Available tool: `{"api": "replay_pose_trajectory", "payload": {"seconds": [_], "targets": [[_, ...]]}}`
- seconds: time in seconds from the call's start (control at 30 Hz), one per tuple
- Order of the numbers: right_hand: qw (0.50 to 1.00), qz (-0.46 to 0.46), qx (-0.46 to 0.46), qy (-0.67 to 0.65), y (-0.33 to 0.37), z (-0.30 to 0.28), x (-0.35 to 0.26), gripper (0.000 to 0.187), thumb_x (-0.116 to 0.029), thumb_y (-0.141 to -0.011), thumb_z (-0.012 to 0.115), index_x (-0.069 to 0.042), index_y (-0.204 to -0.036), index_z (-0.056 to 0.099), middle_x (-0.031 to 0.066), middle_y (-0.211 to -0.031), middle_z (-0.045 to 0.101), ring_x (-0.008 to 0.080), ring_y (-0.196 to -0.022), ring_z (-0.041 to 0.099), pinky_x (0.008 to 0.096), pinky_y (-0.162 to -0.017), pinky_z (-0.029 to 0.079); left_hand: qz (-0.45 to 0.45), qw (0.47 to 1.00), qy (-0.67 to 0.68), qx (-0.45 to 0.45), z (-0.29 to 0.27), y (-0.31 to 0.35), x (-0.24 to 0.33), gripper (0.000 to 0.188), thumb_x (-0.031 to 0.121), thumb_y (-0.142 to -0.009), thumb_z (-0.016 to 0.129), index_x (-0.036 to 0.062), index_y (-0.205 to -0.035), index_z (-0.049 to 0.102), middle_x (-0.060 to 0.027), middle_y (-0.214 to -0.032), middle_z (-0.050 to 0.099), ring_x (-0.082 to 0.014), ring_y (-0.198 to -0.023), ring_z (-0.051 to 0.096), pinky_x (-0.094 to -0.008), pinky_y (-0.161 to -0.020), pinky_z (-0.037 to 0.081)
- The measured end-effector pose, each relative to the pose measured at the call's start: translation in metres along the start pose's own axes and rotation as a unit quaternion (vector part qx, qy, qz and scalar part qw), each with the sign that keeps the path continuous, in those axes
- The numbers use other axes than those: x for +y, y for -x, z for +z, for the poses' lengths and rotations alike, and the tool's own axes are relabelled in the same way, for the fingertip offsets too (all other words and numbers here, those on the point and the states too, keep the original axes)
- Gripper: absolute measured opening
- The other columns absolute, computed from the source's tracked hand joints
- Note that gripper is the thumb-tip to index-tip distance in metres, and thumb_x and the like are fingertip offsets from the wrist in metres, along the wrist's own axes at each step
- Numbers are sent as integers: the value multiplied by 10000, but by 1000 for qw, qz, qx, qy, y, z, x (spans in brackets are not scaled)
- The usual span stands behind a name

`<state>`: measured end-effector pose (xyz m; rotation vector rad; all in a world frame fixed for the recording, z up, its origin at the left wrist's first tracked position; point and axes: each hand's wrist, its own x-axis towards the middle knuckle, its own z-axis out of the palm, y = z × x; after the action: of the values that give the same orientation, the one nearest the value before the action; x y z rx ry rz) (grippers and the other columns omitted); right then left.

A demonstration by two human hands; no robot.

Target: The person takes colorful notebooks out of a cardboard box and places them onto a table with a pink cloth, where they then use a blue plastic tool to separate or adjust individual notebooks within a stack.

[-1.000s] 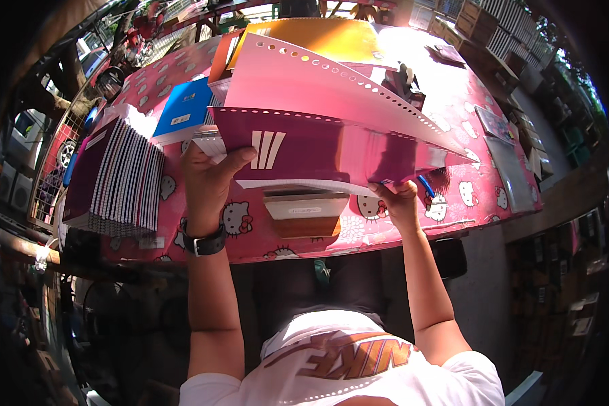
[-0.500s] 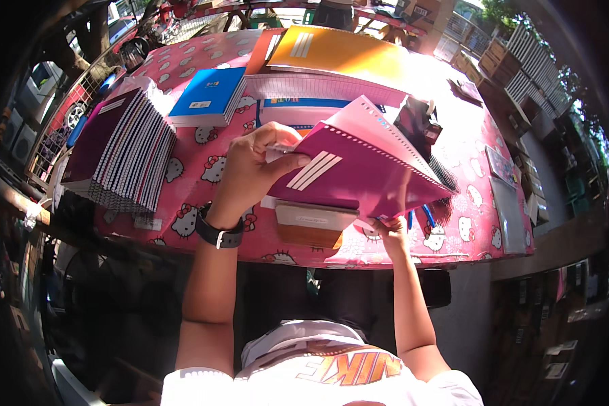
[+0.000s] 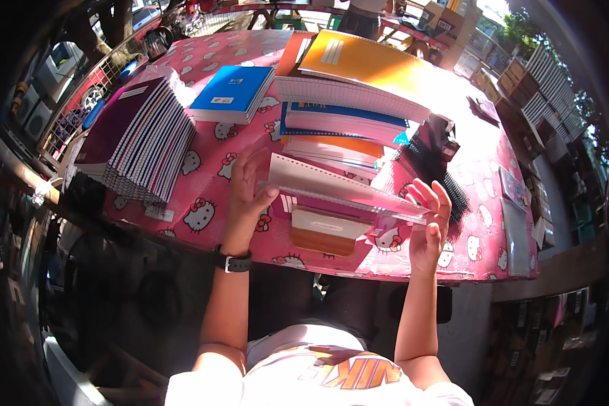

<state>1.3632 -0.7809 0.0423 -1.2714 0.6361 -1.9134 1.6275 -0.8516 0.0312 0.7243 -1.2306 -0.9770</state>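
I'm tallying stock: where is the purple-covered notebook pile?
In the head view, the purple-covered notebook pile is at the left of the pink tablecloth, left of the white-labelled blue notebooks and the left hand.

A pink cloth printed with white cat faces (image 3: 195, 162) covers the desk (image 3: 480, 276). Near its right edge lies a flat, greyish, clear-looking sleeve (image 3: 516, 240). Beyond the far side stands a person in dark bottoms (image 3: 358, 24); rightward are brown wooden crates (image 3: 519, 81), a pale ribbed panel (image 3: 545, 76) and green foliage (image 3: 519, 32).
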Motion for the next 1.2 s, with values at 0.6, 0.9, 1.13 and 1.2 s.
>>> {"api": "replay_pose_trajectory", "payload": {"seconds": [0.6,0.9,1.13,1.2], "targets": [[985,45,149,67,3,20,18,77,-65,-839,576,-45,-893,527,34,-790,554,90,-725,539,224,-680,438,73,978,176,82,13,9,-22,294,324,-874,500,34,-834,534,-44,-798,515,-129,-765,480,-282,-757,351],[990,131,-16,40,7,3,16,655,-414,-699,713,-26,-1164,464,120,-1067,568,169,-1027,505,312,-933,320,36,983,114,136,9,-7,-24,238,256,-861,522,22,-837,563,-22,-823,538,-95,-774,470,-245,-719,343],[913,334,-63,227,74,-33,81,543,-139,-796,673,-88,-1271,415,83,-1088,587,134,-1064,504,298,-873,419,-35,986,104,128,-3,-15,-30,235,246,-853,524,20,-832,585,-32,-850,547,-120,-845,479,-274,-763,345],[898,277,-174,295,66,-15,70,542,-144,-810,650,-100,-1286,395,125,-1123,573,223,-1086,506,329,-928,378,6,989,73,126,-23,-22,-27,220,216,-854,506,10,-871,581,-37,-853,551,-130,-829,492,-280,-775,352]]}}
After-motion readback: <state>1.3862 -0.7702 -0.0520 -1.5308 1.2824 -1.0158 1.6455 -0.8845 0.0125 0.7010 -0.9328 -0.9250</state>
